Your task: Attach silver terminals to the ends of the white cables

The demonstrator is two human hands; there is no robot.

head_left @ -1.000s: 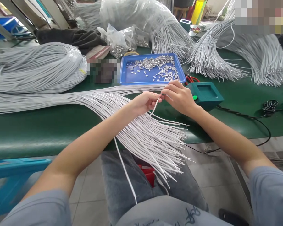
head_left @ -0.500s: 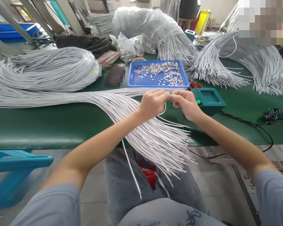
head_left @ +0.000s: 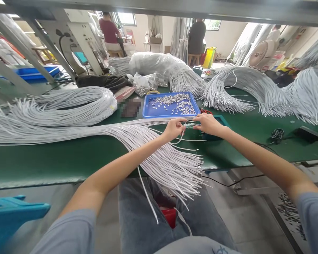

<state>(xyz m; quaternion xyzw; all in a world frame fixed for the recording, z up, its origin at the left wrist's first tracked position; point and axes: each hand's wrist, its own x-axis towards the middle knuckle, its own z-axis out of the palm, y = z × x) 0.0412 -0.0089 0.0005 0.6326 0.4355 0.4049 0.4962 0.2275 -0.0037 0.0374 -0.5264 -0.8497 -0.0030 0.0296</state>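
My left hand (head_left: 174,129) pinches a thin white cable (head_left: 179,141), which loops down below the fingers. Close on its right, my right hand (head_left: 208,124) has thumb and fingers drawn together at a small greenish-silver piece (head_left: 190,125) between the hands; its kind is too small to tell. Behind and under the right hand is a green box-shaped device (head_left: 224,121), partly covered. A large bundle of white cables (head_left: 159,155) fans out below my forearms, its ends hanging over the table edge. Just beyond my hands lies a blue tray (head_left: 148,112) with many small metal parts.
More grey cable bundles lie at the left (head_left: 90,102) and right (head_left: 254,79), and one under plastic wrap (head_left: 153,61). Red-handled pliers (head_left: 206,112) sit by the tray. A black cord (head_left: 277,134) rests on the green table (head_left: 69,162). Two people sit far back.
The view has tilted up, showing more of the room. My hands, which were touching fingertip to fingertip, are now slightly apart, with the small greenish-silver piece visible between them.
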